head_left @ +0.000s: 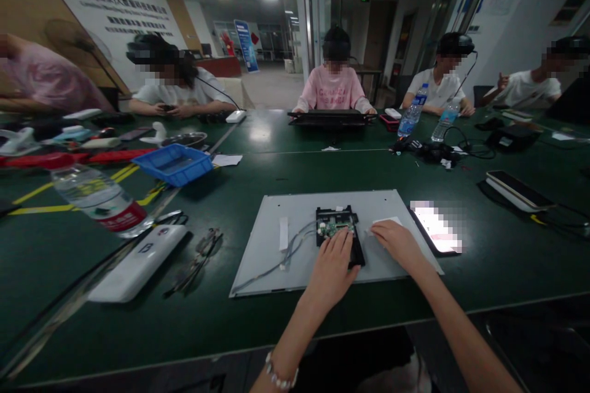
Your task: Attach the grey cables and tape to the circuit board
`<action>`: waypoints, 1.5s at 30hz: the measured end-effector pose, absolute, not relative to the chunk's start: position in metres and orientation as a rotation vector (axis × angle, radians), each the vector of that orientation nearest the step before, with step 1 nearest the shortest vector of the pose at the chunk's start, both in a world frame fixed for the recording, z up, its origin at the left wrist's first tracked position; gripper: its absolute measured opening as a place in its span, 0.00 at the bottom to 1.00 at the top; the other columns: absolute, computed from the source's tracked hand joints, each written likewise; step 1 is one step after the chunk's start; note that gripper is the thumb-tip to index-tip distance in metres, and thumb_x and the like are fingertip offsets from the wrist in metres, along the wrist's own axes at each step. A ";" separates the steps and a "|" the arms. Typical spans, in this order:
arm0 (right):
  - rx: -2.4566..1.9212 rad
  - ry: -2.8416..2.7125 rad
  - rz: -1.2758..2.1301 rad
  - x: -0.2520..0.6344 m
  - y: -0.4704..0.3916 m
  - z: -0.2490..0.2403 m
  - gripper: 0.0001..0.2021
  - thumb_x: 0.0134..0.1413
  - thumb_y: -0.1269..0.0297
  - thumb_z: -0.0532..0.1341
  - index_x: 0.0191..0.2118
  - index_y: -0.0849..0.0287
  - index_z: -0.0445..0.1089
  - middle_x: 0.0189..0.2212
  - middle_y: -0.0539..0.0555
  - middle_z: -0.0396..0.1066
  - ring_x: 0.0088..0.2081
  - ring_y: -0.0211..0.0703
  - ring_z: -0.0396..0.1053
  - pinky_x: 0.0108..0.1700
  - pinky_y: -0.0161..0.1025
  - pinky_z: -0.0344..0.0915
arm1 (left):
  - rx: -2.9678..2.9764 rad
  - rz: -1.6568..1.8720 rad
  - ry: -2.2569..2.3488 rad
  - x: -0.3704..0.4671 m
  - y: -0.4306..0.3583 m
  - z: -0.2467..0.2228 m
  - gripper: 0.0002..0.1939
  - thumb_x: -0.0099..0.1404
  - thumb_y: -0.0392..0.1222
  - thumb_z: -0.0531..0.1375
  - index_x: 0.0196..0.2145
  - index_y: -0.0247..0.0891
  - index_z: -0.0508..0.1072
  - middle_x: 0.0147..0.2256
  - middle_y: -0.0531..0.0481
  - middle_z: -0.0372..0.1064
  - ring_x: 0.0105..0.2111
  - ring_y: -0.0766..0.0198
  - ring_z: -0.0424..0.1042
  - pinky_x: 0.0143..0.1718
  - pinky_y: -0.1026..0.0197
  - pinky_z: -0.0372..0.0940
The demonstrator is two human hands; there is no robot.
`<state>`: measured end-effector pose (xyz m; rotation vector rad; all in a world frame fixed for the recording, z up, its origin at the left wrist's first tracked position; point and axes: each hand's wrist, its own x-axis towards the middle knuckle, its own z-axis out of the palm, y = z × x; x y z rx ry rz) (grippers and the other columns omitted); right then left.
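A light grey flat panel [258, 239] lies on the table in front of me. On its middle sits a green circuit board [332, 225] in a black frame [357, 253], with grey cables [295, 247] running from it to the panel's near left corner. My left hand [332, 261] rests over the board and frame, fingers stretched out and lying flat. To the right of the frame, my right hand [399, 244] has its fingers closed at a thin white slip [386, 220] on the panel. A second white strip [283, 233] lies left of the board.
Right of the panel lies a phone with a lit screen [436, 227]. To the left are a white power bank [138, 264], glasses [196, 261], a tilted water bottle [99, 196] and a blue tray [175, 164]. Several people sit across the table.
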<state>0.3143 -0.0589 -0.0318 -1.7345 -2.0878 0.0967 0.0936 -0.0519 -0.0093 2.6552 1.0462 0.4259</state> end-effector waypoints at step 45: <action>-1.589 -1.853 0.177 0.292 -0.054 -0.052 0.12 0.54 0.71 0.55 0.40 0.55 0.73 0.40 0.52 0.75 0.42 0.44 0.71 0.47 0.42 0.66 | 2.845 0.502 1.308 0.114 -0.054 -0.003 0.30 0.64 0.46 0.57 0.60 0.40 0.53 0.52 0.41 0.62 0.53 0.52 0.62 0.57 0.42 0.49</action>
